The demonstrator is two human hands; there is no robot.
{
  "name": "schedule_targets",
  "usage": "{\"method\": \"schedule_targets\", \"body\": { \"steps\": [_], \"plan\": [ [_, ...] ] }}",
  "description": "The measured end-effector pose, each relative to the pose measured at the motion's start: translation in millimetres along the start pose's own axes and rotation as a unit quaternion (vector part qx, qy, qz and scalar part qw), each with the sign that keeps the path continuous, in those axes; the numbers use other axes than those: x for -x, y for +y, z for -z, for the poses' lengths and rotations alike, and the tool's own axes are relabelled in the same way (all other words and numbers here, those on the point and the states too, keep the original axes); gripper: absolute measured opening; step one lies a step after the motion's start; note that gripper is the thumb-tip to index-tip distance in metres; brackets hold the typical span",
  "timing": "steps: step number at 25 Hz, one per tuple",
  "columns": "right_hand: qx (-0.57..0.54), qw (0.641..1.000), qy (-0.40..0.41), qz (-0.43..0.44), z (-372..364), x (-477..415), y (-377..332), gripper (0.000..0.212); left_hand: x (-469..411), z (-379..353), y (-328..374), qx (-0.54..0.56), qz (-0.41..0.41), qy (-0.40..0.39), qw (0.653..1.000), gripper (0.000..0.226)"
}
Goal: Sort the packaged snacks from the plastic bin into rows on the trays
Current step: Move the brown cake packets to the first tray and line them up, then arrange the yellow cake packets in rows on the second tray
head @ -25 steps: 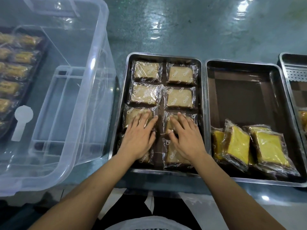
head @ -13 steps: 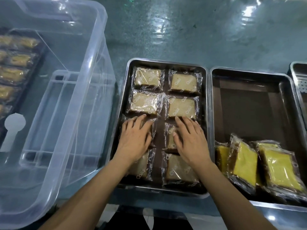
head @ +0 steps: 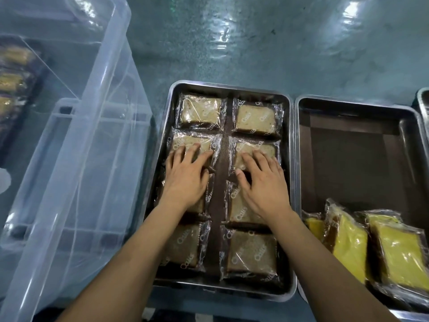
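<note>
A steel tray (head: 291,182) in front of me holds several beige cake slices in clear wrappers, laid in two columns. My left hand (head: 185,177) lies flat, fingers spread, over the left column, with its fingertips on the second packet from the far end (head: 185,141). My right hand (head: 262,180) lies flat the same way over the right column, its fingertips on the second packet there (head: 267,147). Neither hand grips anything. The clear plastic bin (head: 76,159) stands tilted at the left.
To the right a second steel tray (head: 357,105) holds three yellow wrapped cakes (head: 399,249) at its near end. A third tray's edge (head: 423,98) shows at far right. More packets (head: 11,77) lie on a dark tray behind the bin. Beyond is a wet-looking green floor.
Both hands have slid away from me along the tray, from the third row of packets up onto the second row. The near packets now lie uncovered.
</note>
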State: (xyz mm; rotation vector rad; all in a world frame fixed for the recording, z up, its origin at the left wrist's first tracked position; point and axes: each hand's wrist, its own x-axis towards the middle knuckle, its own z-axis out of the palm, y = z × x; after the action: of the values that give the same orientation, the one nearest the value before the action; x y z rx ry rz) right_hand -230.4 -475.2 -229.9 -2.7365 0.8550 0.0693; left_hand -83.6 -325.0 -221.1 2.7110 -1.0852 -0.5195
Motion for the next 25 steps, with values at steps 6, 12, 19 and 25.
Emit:
{"method": "schedule_targets", "body": {
  "steps": [6, 12, 19, 25],
  "plan": [
    [0.01, 1.0, 0.02, -0.021, 18, -59, 17, 0.061, -5, 7, 6, 0.005, 0.012, 0.02, 1.0, 0.046],
    [0.002, 1.0, -0.014, -0.002, 21, -73, 28, 0.054, -9, 13, 8, 0.019, 0.032, 0.004, 0.999, 0.043],
    [-0.051, 0.998, -0.002, 0.025, 54, -40, 27, 0.051, 20, 29, 43, 0.045, 0.009, 0.005, 0.999, 0.046],
    [-0.087, 0.996, 0.009, 0.021, 77, 17, 36, 0.047, 61, 32, 87, 0.101, -0.056, 0.002, 0.993, 0.04]
  ]
}}
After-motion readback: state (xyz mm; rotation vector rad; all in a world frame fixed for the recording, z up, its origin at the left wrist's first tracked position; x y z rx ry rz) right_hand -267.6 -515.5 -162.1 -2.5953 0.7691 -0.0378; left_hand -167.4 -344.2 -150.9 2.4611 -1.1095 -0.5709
